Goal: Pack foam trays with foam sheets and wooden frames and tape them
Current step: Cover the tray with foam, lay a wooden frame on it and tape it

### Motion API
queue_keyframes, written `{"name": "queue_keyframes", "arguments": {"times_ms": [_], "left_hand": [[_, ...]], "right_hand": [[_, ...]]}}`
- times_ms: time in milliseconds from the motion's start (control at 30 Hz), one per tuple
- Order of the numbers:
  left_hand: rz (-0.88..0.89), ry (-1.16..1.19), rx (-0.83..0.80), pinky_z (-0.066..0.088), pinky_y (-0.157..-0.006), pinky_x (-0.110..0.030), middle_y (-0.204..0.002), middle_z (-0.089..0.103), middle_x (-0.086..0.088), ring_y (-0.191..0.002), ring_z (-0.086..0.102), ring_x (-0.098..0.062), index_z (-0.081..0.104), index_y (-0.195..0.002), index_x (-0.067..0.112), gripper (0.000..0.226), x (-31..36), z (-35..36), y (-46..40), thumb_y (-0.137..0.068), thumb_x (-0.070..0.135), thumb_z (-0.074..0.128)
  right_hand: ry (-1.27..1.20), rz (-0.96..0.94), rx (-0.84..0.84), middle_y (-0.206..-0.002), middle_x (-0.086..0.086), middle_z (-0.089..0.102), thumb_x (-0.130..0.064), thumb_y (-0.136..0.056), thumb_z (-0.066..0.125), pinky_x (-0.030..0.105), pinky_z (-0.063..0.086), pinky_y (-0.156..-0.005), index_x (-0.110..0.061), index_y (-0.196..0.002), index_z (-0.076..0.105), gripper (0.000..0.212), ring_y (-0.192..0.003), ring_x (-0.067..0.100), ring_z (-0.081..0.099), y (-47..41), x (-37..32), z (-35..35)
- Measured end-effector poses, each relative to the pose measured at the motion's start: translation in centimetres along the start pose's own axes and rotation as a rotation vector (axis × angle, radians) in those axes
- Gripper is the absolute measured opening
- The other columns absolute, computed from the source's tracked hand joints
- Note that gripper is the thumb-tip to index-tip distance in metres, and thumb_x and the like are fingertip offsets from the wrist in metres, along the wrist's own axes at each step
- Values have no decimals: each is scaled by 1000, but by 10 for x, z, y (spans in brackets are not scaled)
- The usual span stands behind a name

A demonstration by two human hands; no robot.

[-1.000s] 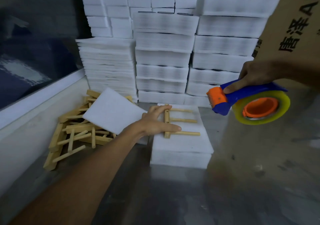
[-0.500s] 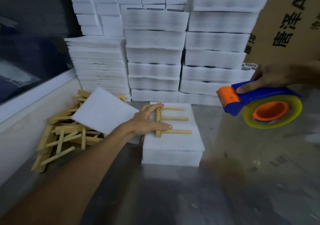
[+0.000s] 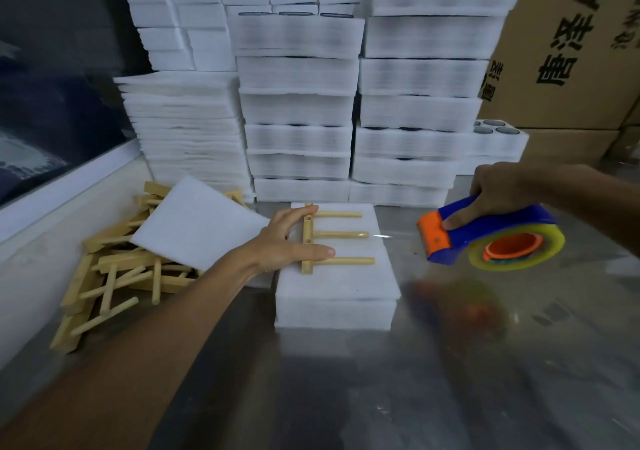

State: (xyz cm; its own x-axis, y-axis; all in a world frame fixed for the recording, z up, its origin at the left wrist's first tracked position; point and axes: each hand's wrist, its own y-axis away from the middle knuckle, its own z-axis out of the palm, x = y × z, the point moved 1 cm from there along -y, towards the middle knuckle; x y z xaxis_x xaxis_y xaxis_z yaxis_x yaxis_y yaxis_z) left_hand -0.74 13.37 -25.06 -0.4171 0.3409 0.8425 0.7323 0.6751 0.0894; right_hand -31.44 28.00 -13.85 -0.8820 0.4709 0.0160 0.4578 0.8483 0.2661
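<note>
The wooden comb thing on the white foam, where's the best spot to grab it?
Probably by the flat crossbar of the wooden frame, pinched from above across its narrow width. It lies flat on the foam tray, its three pegs pointing right, so the bar is the one solid part joining them. The left hand already rests there, fingers straight.

Two bare forearms, hands [image 3: 284,241] seemingly ungloved, no sleeves
</note>
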Motion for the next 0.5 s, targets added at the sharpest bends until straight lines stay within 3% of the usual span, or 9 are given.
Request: {"name": "queue_keyframes", "arguments": {"times_ms": [67, 133, 367, 500], "left_hand": [[4, 13, 3, 28, -117, -40, -146, 21, 16, -141, 22, -16, 37, -138, 54, 96, -1, 0, -1, -55, 57, 86], [9, 26, 12, 28, -115, -38, -144, 21, 18, -140, 22, -14, 38, -136, 56, 93, -3, 0, -2, -56, 57, 84], [42, 47, 17, 29, -112, -34, -141, 21, 19, -136, 23, -11, 37, -127, 62, 86, -7, 2, -7, -53, 59, 81], [55, 68, 25, 29, -104, -28, -141, 21, 18, -132, 23, -7, 37, -132, 56, 88, -9, 3, -7, -56, 55, 82]], "right_hand": [[101, -1, -16, -71, 2, 72, -101, -25, 58, 30, 47, -59, -18, -76, 74, 99, -67, 19, 67, -13, -5, 6], [111, -13, -17, -76, 1, 69, -103, -20, 55, 29, 45, -56, -20, -79, 68, 103, -68, 18, 66, -20, -13, 10], [110, -87, -22, -73, 3, 61, -93, -40, 67, 32, 45, -58, -16, -74, 57, 84, -65, 18, 59, -41, -50, 30], [149, -110, -8, -76, 2, 59, -93, -39, 69, 32, 45, -59, -19, -77, 51, 85, -68, 18, 59, -52, -70, 31]]}}
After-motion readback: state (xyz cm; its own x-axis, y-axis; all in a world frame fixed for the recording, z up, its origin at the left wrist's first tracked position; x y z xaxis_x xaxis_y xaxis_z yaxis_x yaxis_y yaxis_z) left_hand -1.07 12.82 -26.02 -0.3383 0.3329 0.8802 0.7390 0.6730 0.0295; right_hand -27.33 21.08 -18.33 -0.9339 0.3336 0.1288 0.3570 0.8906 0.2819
